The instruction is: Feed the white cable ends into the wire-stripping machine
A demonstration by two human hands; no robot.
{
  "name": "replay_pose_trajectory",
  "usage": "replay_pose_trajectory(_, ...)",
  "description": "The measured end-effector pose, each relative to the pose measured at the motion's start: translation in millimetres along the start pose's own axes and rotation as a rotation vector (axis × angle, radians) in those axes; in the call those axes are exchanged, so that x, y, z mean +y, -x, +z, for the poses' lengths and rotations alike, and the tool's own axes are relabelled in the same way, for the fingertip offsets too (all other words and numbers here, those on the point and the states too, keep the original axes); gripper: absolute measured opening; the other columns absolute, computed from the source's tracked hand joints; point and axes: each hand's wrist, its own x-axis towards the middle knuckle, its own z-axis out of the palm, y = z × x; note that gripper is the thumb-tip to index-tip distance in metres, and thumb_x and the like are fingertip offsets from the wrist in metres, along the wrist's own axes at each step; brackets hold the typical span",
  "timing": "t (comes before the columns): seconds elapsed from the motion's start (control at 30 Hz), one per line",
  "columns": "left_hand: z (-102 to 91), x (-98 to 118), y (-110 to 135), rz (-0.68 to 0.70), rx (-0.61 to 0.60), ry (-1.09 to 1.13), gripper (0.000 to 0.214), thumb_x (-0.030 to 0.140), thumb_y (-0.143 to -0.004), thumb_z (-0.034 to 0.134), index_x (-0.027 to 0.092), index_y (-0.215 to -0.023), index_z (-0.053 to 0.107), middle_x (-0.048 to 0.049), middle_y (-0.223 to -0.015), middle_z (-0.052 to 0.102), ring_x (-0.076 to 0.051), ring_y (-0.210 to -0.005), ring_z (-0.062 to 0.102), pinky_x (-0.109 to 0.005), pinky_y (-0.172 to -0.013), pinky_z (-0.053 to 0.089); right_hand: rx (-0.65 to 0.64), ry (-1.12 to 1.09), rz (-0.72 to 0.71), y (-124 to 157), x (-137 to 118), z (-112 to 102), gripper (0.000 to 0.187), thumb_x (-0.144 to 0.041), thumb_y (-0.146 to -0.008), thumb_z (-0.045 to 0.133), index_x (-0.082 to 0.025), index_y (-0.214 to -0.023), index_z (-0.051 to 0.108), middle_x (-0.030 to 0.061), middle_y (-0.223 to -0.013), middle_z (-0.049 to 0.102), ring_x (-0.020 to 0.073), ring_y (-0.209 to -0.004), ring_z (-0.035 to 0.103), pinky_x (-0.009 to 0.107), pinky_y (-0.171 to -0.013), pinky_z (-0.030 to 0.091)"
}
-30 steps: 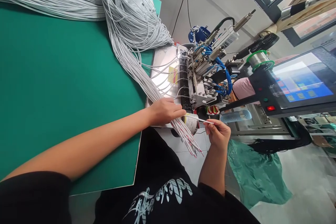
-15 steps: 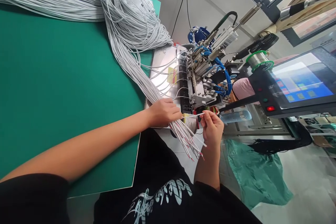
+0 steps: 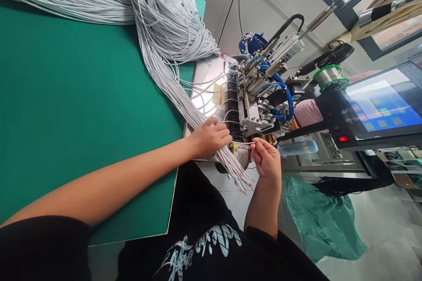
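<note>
Gripping one cable bundle (image 3: 231,165), the left hand (image 3: 211,138) curls closed; the right hand (image 3: 266,158) pinches one white wire (image 3: 244,142).

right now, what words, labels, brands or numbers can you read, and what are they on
No text can be read clearly.
Screen: display too blurred.
Black garment: pale swirling print, no legible words.
Yellow label: too small.
Pale cylinder: marks too small.
Bottle: markings too blurred.
</note>
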Motion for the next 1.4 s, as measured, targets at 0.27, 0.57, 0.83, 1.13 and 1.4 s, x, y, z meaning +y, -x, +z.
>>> replay_pose_trajectory(0.27, -1.5, 1.1, 1.8, -0.045, 0.046, -0.015, 0.023, 0.01, -0.09, 0.041, 0.021, -0.093, 0.061, -0.0001, -0.077, 0.062, -0.017, -0.084, 0.054, -0.037, -0.087, 0.029, 0.12, 0.459, -0.077, -6.7, 11.4, -2.6, 0.029, -0.043, -0.077, 0.07, -0.016, -0.087, 0.07, 0.0069, -0.079, 0.07, 0.0179, -0.067, 0.062, 0.027, -0.061, 0.048)
replay_pose_trajectory(0.57, 2.1, 1.7, 0.5, -0.078, 0.021, -0.023, 0.021, 0.006, -0.087, 0.044, 0.017, -0.086, 0.063, -0.0018, -0.075, 0.062, -0.018, -0.081, 0.054, -0.037, -0.086, 0.029, 0.071, 0.503, -0.12, -24.1, 19.1, -1.6, 0.028, -0.044, -0.08, 0.062, -0.017, -0.073, 0.062, 0.0012, -0.066, 0.06, 0.0151, -0.06, 0.052, 0.026, -0.056, 0.039)
replay_pose_trajectory(0.83, 4.5, 1.0, 2.3, -0.118, -0.088, 0.01, 0.02, 0.006, -0.071, 0.055, 0.017, -0.086, 0.063, -0.0049, -0.079, 0.062, -0.022, -0.084, 0.054, -0.042, -0.087, 0.029, -0.096, 0.32, -0.042, -33.9, 32.7, -5.4, 0.031, -0.044, -0.082, 0.057, -0.02, -0.066, 0.048, -0.0034, -0.061, 0.044, 0.0119, -0.055, 0.038, 0.024, -0.052, 0.031)
replay_pose_trajectory(1.13, 4.9, 1.9, 2.0, -0.125, -0.115, 0.01, 0.027, 0.008, -0.068, 0.056, 0.018, -0.093, 0.064, -0.0057, -0.08, 0.063, -0.023, -0.085, 0.054, -0.042, -0.089, 0.029, -0.068, 0.193, 0.021, -40.7, 39.6, -3.0, 0.031, -0.044, -0.077, 0.059, -0.02, -0.063, 0.045, -0.004, -0.058, 0.039, 0.0107, -0.051, 0.033, 0.023, -0.048, 0.029)
replay_pose_trajectory(1.4, 5.2, 1.4, 0.5, -0.115, -0.13, 0.029, 0.026, 0.008, -0.068, 0.056, 0.018, -0.091, 0.064, -0.0057, -0.079, 0.062, -0.023, -0.083, 0.054, -0.043, -0.088, 0.03, -0.023, 0.111, 0.132, -40.6, 45.9, 3.3, 0.034, -0.05, -0.067, 0.06, -0.022, -0.063, 0.041, -0.0053, -0.052, 0.032, 0.0099, -0.046, 0.027, 0.023, -0.043, 0.024)
